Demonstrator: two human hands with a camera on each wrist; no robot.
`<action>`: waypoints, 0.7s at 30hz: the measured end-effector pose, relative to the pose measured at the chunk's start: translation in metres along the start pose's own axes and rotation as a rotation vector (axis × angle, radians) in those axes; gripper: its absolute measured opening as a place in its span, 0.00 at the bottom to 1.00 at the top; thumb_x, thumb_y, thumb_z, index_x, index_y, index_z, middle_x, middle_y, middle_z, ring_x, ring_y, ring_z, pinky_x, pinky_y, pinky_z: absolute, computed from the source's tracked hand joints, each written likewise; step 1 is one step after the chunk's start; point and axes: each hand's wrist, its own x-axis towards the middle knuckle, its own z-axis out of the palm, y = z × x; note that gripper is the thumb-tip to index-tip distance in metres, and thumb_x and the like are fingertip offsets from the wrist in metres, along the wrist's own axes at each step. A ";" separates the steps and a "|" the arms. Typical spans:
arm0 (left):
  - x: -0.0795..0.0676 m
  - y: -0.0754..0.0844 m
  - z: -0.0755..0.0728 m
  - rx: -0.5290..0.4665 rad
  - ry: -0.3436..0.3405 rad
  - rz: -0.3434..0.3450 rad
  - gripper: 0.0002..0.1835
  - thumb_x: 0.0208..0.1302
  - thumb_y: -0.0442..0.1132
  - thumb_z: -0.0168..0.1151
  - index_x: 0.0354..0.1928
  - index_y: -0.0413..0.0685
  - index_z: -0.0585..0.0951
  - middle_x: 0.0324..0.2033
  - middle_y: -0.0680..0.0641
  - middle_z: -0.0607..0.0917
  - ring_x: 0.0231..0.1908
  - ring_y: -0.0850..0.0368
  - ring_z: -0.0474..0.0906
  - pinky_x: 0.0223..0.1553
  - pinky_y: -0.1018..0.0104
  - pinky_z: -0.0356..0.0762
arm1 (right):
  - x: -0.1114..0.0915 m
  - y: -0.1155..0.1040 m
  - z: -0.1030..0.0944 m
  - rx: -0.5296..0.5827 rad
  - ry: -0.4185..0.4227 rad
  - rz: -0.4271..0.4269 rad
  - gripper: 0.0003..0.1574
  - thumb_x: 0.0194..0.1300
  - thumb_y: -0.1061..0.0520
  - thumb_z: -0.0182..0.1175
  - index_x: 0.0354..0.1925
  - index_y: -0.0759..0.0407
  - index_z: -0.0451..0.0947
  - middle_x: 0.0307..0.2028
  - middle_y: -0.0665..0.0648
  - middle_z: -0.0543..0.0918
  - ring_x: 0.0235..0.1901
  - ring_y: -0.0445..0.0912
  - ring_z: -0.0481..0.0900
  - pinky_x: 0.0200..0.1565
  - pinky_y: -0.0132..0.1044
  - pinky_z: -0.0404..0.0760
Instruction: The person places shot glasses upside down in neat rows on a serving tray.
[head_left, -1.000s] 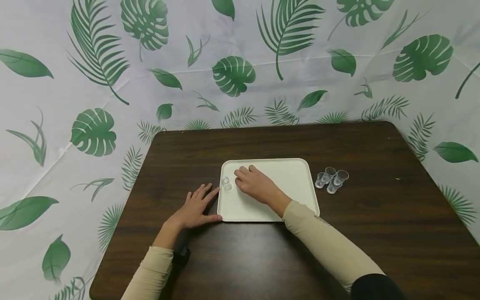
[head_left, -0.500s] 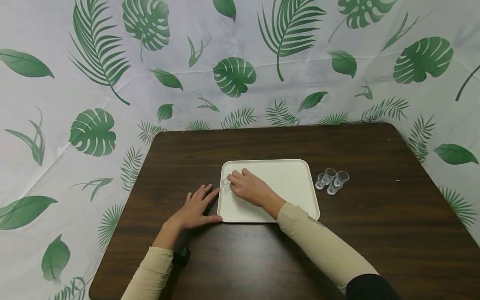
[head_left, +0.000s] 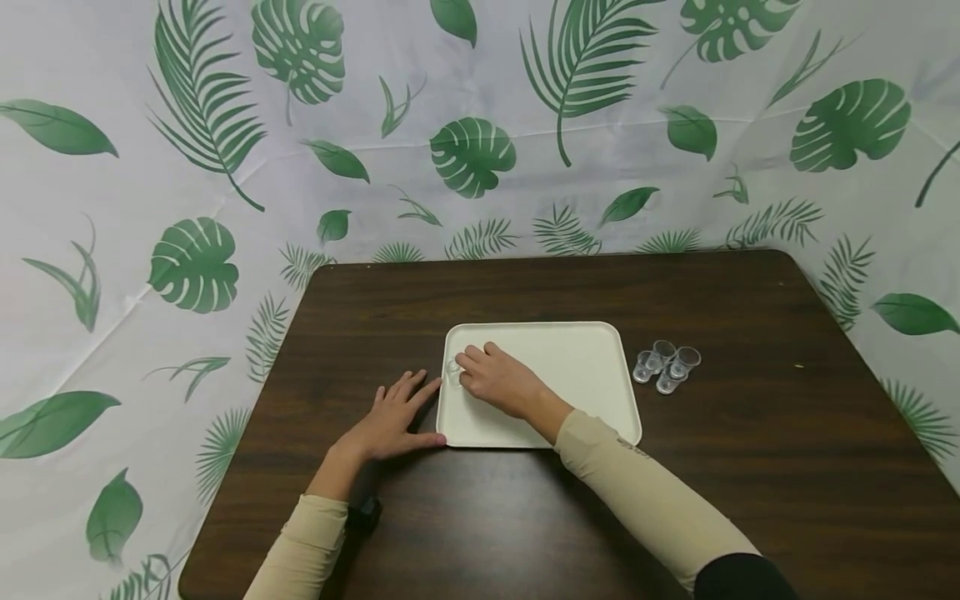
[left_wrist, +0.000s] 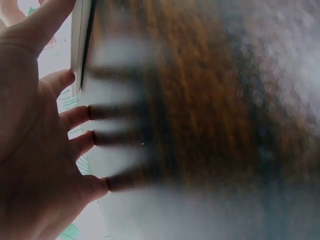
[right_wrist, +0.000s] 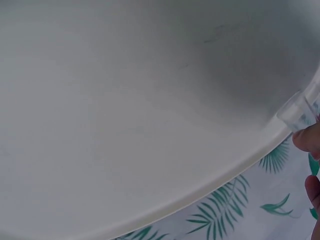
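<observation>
A white rectangular tray (head_left: 577, 375) lies on the dark wooden table. My left hand (head_left: 390, 425) rests at its left side with the fingers spread, thumb and index fingertips at the tray's edge. My right hand (head_left: 501, 383) is over the tray's left part, fingers curled down. In the right wrist view, its fingertips pinch a small clear cup (right_wrist: 296, 111) close to the tray's rim. From the head view a clear cup (head_left: 453, 372) shows just left of these fingers, partly covered by them.
Several small clear cups (head_left: 664, 362) stand in a cluster on the table, right of the tray. Behind the table (head_left: 480, 542) hangs a white cloth with green leaf prints (head_left: 472, 157). A tiny pale speck (head_left: 798, 365) lies farther right.
My right hand has moved left across the tray, up to the clear cup at its left edge, then stayed there. The left hand keeps its place.
</observation>
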 end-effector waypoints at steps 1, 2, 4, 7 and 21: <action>0.000 0.000 0.000 0.000 -0.001 -0.001 0.52 0.56 0.73 0.59 0.78 0.61 0.54 0.75 0.39 0.53 0.74 0.37 0.42 0.63 0.26 0.40 | 0.000 0.000 0.001 0.002 0.004 0.000 0.02 0.66 0.56 0.62 0.38 0.50 0.82 0.42 0.53 0.72 0.40 0.47 0.68 0.38 0.40 0.69; 0.000 0.000 0.000 -0.002 -0.003 -0.003 0.52 0.56 0.73 0.59 0.78 0.61 0.53 0.75 0.40 0.52 0.74 0.37 0.42 0.63 0.26 0.40 | -0.001 -0.001 0.001 0.003 0.008 0.000 0.02 0.66 0.56 0.62 0.37 0.50 0.82 0.42 0.53 0.72 0.40 0.47 0.68 0.38 0.40 0.69; 0.000 0.000 0.000 -0.004 -0.007 -0.004 0.52 0.56 0.73 0.59 0.78 0.62 0.53 0.75 0.40 0.52 0.74 0.37 0.42 0.63 0.26 0.40 | -0.002 -0.001 0.002 0.010 0.012 0.004 0.02 0.66 0.56 0.62 0.37 0.50 0.82 0.42 0.53 0.73 0.40 0.47 0.68 0.39 0.40 0.69; 0.000 0.000 0.001 -0.002 -0.012 -0.003 0.52 0.56 0.73 0.59 0.78 0.62 0.53 0.75 0.40 0.52 0.74 0.37 0.42 0.64 0.27 0.40 | -0.003 -0.002 0.002 0.025 0.009 0.009 0.02 0.66 0.56 0.62 0.37 0.50 0.81 0.43 0.54 0.73 0.41 0.48 0.68 0.39 0.41 0.69; -0.001 -0.001 0.000 -0.008 -0.008 -0.004 0.52 0.56 0.73 0.59 0.78 0.63 0.53 0.75 0.40 0.52 0.74 0.37 0.41 0.64 0.27 0.39 | -0.001 -0.001 -0.007 0.104 0.051 0.009 0.08 0.64 0.57 0.65 0.43 0.51 0.81 0.48 0.54 0.73 0.42 0.49 0.69 0.42 0.43 0.71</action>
